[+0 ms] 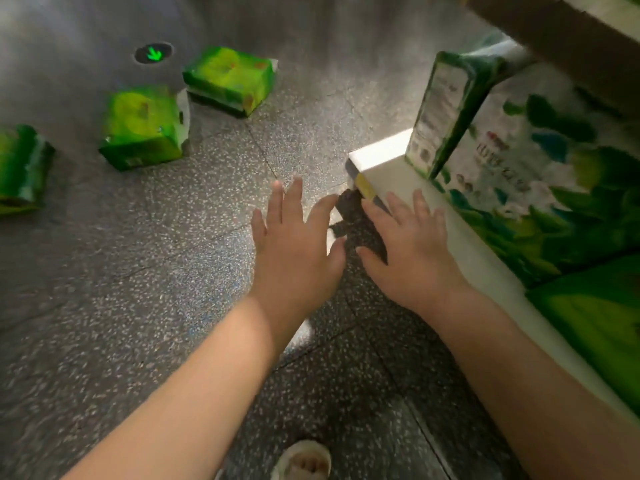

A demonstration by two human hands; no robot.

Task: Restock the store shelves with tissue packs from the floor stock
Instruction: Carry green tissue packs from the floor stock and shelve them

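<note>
Both hands reach out at the centre of the frame, palms down, fingers spread and holding nothing: the left hand (294, 244) over the speckled floor (138, 289), the right hand (412, 251) just beside the white shelf (485, 268) edge. On the shelf, at the right of the frame, stand large green-and-white tissue packs (540, 174), one upright at the shelf's corner. Three smaller green tissue packs (145, 128) lie apart on the floor at the upper left, with open floor between them and the hands. A green arrow marker (153, 53) shows near the top. A sandalled foot (301, 460) sits at the bottom edge.
</note>
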